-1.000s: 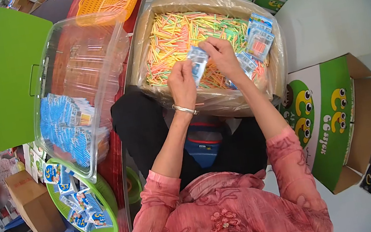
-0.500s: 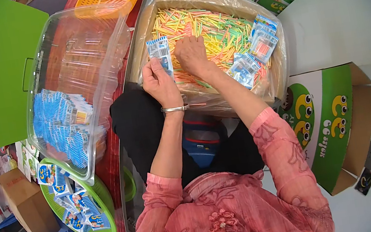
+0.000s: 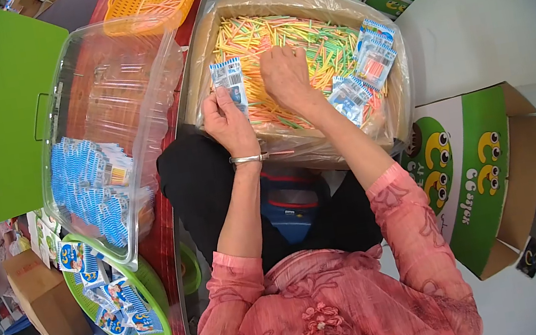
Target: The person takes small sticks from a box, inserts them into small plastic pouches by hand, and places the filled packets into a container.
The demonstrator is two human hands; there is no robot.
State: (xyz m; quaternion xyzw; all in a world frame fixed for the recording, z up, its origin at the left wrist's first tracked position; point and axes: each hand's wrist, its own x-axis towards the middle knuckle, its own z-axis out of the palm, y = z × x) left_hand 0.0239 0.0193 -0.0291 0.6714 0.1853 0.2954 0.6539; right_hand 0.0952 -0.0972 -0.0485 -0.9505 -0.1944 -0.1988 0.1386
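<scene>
A blue and white packet (image 3: pixel 229 79) is pinched between the thumb and fingers of my left hand (image 3: pixel 229 123), over the left part of a plastic-lined carton (image 3: pixel 203 44). My right hand (image 3: pixel 288 80) is over the colourful thin sticks (image 3: pixel 325 42) that fill this carton. Its fingers are bent down among the sticks; what they hold, if anything, is hidden. On the sticks at the right lie several filled packets (image 3: pixel 374 65), with another group (image 3: pixel 350 98) lower down, beside my right forearm.
To the left, a clear plastic bin (image 3: pixel 153 126) holds many stacked packets (image 3: pixel 92 185). Below it is a green basket (image 3: pixel 153 284) of packets. A yellow basket (image 3: pixel 190 4) with sticks stands at the top. Green and white cartons (image 3: pixel 470 184) stand on the right.
Both hands were together at a packet a second ago. My left hand has since moved left with a packet, and my right hand has gone down to the sticks.
</scene>
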